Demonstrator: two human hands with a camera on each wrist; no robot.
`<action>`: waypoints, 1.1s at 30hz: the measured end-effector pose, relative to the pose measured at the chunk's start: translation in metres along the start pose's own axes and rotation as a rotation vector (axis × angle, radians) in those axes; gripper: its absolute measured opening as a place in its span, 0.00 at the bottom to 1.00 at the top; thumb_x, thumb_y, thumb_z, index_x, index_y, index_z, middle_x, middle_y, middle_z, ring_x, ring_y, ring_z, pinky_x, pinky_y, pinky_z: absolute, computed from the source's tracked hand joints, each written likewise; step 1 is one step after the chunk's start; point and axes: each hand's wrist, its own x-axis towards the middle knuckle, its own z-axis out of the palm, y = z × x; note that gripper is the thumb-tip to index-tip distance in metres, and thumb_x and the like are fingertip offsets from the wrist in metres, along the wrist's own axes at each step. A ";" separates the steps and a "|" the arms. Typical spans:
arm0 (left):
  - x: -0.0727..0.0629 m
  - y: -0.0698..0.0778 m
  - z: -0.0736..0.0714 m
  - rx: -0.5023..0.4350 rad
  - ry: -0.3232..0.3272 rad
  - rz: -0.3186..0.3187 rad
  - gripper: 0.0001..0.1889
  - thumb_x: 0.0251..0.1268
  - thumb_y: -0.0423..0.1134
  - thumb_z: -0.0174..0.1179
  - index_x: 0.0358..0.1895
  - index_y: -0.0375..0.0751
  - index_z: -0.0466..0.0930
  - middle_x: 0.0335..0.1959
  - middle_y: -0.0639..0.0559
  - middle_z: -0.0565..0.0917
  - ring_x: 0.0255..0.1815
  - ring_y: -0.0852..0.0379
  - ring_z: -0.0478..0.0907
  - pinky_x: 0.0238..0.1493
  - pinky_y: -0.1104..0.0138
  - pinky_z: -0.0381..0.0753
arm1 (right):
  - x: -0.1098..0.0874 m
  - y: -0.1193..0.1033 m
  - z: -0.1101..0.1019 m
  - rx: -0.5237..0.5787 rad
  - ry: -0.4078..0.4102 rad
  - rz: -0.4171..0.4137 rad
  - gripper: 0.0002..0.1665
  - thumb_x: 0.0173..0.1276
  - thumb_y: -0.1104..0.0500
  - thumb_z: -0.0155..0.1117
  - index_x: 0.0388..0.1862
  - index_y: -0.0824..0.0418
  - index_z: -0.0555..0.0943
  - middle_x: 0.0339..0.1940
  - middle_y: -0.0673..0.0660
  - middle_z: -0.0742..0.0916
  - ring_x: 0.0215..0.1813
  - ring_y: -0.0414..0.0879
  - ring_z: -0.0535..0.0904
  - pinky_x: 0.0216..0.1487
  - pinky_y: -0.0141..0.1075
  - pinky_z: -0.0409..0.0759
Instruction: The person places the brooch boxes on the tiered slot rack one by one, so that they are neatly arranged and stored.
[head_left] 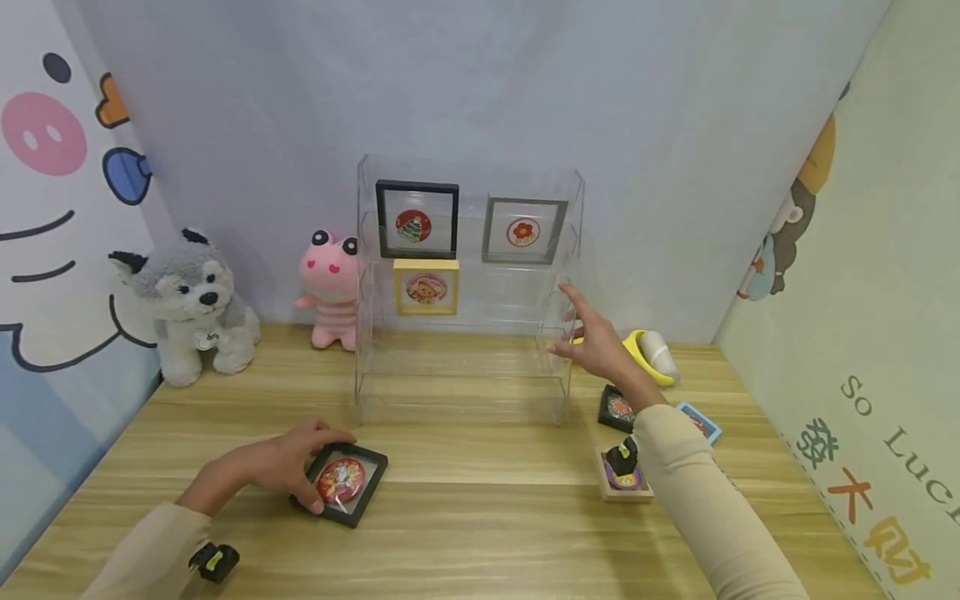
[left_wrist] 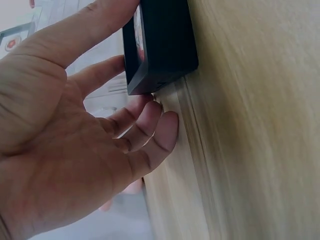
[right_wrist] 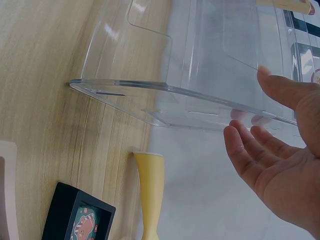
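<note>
On the left of the table, my left hand [head_left: 288, 458] pinches a black square frame [head_left: 369, 496] between thumb and index finger. A round red picture shows inside this frame; the left wrist view shows its thick black side [left_wrist: 172, 40], with the other fingers loosely bent below. My right hand [head_left: 600, 340] is at the right side of a clear acrylic tiered rack [head_left: 465, 408]. Its thumb and fingers are spread apart about the side panel [right_wrist: 200, 97]; whether the fingertips touch it I cannot tell. The rack holds a black frame [head_left: 381, 221], a grey frame [head_left: 486, 233] and a yellow frame [head_left: 426, 311].
Beneath and beside my right arm lie a small black frame [head_left: 606, 408], a light blue frame [head_left: 708, 427] and a wooden frame [head_left: 628, 497]. A yellow object with a white roll [head_left: 660, 357] is behind them. A husky plush [head_left: 195, 308] and a pink plush [head_left: 333, 287] stand at left.
</note>
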 end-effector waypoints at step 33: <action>0.012 0.001 0.005 -0.031 0.166 0.011 0.50 0.41 0.35 0.80 0.70 0.35 0.60 0.62 0.30 0.73 0.57 0.38 0.74 0.55 0.49 0.76 | 0.000 0.000 -0.001 0.002 0.000 0.004 0.57 0.65 0.62 0.71 0.83 0.51 0.46 0.66 0.73 0.73 0.55 0.67 0.82 0.44 0.51 0.85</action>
